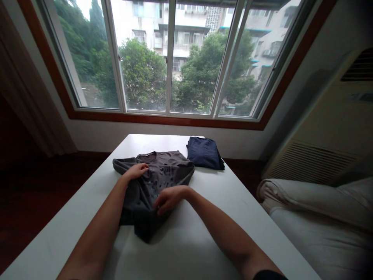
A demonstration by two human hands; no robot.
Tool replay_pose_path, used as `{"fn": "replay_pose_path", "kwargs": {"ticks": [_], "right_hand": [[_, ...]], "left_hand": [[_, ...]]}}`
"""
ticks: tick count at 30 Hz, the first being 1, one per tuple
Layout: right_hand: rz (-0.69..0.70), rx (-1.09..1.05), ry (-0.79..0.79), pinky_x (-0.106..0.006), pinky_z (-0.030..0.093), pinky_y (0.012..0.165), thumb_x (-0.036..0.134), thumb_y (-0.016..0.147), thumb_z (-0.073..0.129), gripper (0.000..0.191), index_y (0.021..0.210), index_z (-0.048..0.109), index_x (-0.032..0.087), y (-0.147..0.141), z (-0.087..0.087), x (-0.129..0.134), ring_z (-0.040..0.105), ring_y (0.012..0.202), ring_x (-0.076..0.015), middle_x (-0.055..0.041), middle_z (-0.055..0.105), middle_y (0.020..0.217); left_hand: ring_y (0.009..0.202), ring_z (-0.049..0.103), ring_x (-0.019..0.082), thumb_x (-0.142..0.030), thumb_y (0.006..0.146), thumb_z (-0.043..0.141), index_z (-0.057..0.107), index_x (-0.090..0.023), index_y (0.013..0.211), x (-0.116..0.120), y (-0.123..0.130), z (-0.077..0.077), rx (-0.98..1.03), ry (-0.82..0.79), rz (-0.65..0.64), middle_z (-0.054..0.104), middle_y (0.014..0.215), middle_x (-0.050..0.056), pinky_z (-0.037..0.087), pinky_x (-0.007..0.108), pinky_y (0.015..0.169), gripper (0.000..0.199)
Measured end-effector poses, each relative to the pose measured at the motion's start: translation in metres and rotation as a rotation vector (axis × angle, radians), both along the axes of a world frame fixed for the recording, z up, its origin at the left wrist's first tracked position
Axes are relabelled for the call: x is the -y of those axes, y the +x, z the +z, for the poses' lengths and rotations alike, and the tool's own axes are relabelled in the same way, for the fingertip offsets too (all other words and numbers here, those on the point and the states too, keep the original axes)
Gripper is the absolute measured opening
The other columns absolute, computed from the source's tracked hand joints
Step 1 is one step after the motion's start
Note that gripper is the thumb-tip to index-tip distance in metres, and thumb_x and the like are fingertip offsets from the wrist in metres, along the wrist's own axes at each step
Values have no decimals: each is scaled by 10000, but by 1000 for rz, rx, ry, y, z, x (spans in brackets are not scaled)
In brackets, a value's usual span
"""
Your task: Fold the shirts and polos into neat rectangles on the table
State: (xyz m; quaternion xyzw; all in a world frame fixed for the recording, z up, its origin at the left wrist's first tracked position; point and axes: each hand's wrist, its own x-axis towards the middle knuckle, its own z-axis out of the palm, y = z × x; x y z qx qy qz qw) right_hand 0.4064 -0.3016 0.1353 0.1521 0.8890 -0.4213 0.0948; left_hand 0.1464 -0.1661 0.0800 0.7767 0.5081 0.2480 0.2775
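A dark grey T-shirt (163, 167) with a printed front lies on the white table, its neckline toward the window and its lower part bunched and folded. My left hand (136, 171) rests on the shirt's left side below the collar, fingers bent together; what they pinch is too small to make out. Lower down, my right hand (169, 199) has its fingers curled around a fold of the shirt near the hem. Behind the shirt on the right sits a folded navy garment (204, 152), touched by neither hand.
The white table (227, 217) narrows toward a wide window (169, 70) in the wall. A pale padded seat (314, 202) stands right of the table, with a cream air-conditioning unit (320, 136) behind it. A curtain (32, 89) hangs at the left.
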Motion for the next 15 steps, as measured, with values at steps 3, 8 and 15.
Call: {"fn": "replay_pose_path", "kwargs": {"ticks": [3,8,15], "right_hand": [[145,-78,-141,-179,425,675,454,977,676,317,1008,720,142,8,38,18,575,707,-105,32,636,770],[266,-124,-192,-182,449,681,613,935,691,492,914,739,124,26,87,44,616,738,-123,-26,664,791],[409,-236,-206,-208,490,721,588,871,783,457,886,739,133,48,118,65,642,751,-138,-62,674,824]], "left_hand": [[1009,718,292,-499,745,651,783,-241,980,-2,-1,-4,-14,-24,-3,799,1050,71,519,326,926,373],[1092,697,297,-522,789,614,760,-200,1123,-5,-3,-10,-86,-70,-29,776,1176,101,514,335,973,486],[1123,695,261,-443,897,542,735,-178,1222,-2,1,-12,-256,-53,-24,756,1238,91,513,299,984,461]]}}
